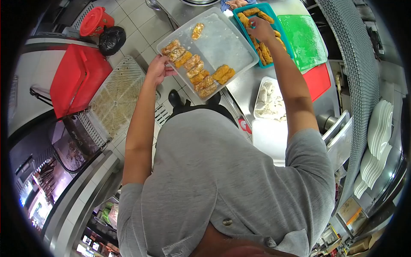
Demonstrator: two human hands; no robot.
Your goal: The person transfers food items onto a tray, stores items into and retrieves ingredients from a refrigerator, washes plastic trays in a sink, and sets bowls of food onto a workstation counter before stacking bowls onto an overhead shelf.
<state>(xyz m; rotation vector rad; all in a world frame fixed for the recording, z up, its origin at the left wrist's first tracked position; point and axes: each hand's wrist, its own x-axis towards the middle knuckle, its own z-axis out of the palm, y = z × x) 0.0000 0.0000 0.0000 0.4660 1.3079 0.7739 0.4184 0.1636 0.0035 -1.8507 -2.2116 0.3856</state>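
Note:
My left hand grips the near-left rim of a translucent white plastic tray, which is tilted and reaches past the table edge. A row of orange-brown coated food pieces lies along the tray's left side. A lone piece sits near its far edge, and a small cluster near the right corner. My right hand is over a teal tray of similar golden-brown pieces. Its fingers are bent together among them; what they hold is hidden.
A frosted green cutting board and a red board lie right of the teal tray. A container of pale, whitish pieces stands on the steel table. At left are a red bin, a white crate and a black bag.

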